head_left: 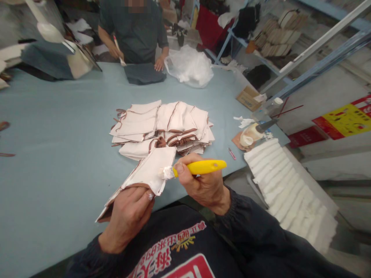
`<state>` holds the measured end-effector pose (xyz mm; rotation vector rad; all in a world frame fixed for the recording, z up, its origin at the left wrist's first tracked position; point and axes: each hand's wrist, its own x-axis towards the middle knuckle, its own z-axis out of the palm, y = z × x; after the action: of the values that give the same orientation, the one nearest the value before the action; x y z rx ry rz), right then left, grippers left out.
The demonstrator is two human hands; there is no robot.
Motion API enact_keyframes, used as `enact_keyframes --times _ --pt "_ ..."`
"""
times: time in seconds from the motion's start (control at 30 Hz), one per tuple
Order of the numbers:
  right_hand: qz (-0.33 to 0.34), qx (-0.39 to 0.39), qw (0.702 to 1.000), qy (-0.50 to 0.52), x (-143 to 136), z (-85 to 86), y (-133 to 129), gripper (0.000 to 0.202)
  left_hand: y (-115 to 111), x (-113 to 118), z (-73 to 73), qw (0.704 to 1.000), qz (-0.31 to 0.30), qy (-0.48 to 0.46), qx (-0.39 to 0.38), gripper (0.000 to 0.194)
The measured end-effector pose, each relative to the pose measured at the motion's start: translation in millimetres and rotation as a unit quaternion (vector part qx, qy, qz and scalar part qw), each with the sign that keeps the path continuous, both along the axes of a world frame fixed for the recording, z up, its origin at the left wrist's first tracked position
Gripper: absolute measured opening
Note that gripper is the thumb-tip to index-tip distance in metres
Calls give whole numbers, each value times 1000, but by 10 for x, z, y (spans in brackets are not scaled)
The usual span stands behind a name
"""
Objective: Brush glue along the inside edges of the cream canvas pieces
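Observation:
My right hand (204, 183) is closed around a yellow-handled paintbrush (207, 166). White paste coats its bristles, which touch the pale face of a leather piece (152, 166) with brown edges. That piece is gripped along its near edge by my left hand (130, 212), whose fingers are partly tucked under the brown rim; a white smear shows on one finger. Just beyond it lies a pile of similar off-white pieces (176, 117) with brown edges and thin brown strips, stacked in overlapping layers.
Across the blue-green table (58, 154) a co-worker holds a brush over dark material (145, 73). A clear plastic bag (189, 65) lies nearby. At right are a paste container (249, 135), a small pink-handled tool (232, 153), a cardboard box (248, 98) and layered white padding (290, 193).

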<state>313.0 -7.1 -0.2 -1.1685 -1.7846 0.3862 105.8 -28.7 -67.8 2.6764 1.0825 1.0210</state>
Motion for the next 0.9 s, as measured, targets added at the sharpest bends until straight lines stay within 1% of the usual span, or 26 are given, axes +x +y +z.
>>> enact_keyframes --times 0.17,0.3,0.43,0.6,0.67,0.77,0.83,0.9 --pt "17 -45 997 -54 33 -67 11 24 -21 113 -76 1000 7 -13 -4 27" --pt "40 -75 995 -55 27 -49 18 26 -19 162 -126 1000 -5 -17 -16 26" --pt "75 -104 992 1 -21 3 8 27 19 170 -142 1000 -3 -7 -22 28" --pt "102 -121 985 75 -49 28 -134 22 35 159 -133 999 -9 -30 -24 30" --pt "88 -123 984 94 -13 21 -186 21 25 146 -140 999 -5 -41 -27 30" --pt "10 -99 982 159 96 -39 -167 23 0 112 -155 997 13 -55 -43 29" --pt "-28 -71 977 199 175 -131 -68 22 -26 81 -155 995 31 -76 -65 29" --pt "-22 -60 980 186 220 -270 80 18 -62 47 -138 989 46 -108 -93 30"
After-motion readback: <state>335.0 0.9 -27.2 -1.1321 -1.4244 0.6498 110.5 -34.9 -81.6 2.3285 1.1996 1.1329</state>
